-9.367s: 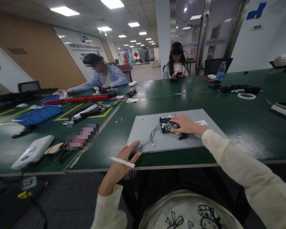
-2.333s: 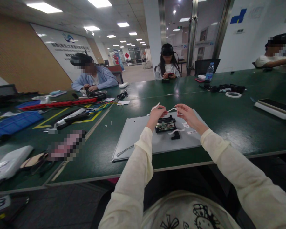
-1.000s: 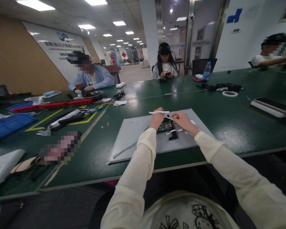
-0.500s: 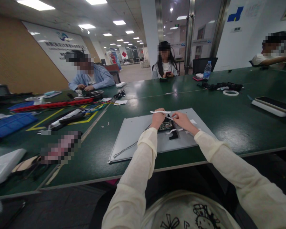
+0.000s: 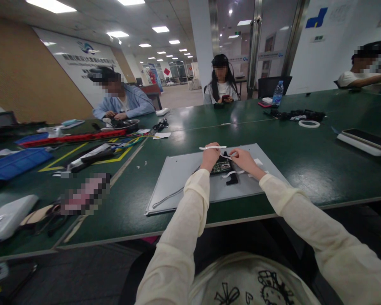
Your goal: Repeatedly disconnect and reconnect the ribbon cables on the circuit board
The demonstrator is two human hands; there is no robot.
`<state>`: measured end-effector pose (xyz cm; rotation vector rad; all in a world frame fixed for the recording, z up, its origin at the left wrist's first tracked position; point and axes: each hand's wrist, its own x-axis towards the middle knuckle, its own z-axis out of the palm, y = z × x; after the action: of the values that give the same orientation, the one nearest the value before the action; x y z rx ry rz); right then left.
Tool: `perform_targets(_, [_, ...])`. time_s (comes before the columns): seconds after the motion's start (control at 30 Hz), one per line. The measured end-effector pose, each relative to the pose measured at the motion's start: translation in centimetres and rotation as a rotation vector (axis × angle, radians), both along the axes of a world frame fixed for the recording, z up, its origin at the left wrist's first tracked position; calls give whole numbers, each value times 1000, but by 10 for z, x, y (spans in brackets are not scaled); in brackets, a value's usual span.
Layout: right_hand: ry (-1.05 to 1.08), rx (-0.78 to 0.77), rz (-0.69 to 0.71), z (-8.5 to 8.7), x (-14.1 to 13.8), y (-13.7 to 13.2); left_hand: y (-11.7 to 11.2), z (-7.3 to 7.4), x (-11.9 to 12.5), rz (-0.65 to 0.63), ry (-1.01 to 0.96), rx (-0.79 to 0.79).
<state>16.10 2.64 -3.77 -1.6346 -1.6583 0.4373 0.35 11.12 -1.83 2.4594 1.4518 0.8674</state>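
Observation:
A grey flat panel (image 5: 174, 176) lies on the table in front of me. On it sits a dark casing with an exposed circuit board (image 5: 222, 167), partly covered by my hands. My left hand (image 5: 211, 157) is closed at the casing's left side, and its fingertips are hidden. One white strip (image 5: 213, 148) lies across its fingers. My right hand (image 5: 244, 161) pinches the end of another thin white strip (image 5: 226, 156) over the board's far edge. A third white strip (image 5: 232, 173) crosses the near side, by a black bracket-like part (image 5: 232, 179).
A thin grey cable (image 5: 168, 196) runs over the panel's left side. To the left lie a blue tray (image 5: 22, 163), a red bar (image 5: 73, 137) and a white box (image 5: 11, 218). At right are a tape roll (image 5: 309, 123) and a phone (image 5: 368, 140). Several people sit around.
My hands stay nearly in place over the board, the right still pinching the strip. The whole view shifts slightly to the right.

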Motion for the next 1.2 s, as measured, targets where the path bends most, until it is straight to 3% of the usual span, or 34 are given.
perform_targets(0.27, [-30, 0, 6, 0, 0, -1, 1, -5, -1, -27, 6, 42])
perform_targets(0.6, [-275, -99, -23, 4, -8, -9, -1, -2, 1, -52, 87, 4])
perform_targets(0.93, [-490, -100, -43, 13, -15, -28, -11, 2, 0, 55, 163, 31])
perform_targets(1.2, [-483, -60, 1, 9, 7, -41, -14, 9, 3, 77, 245, -99])
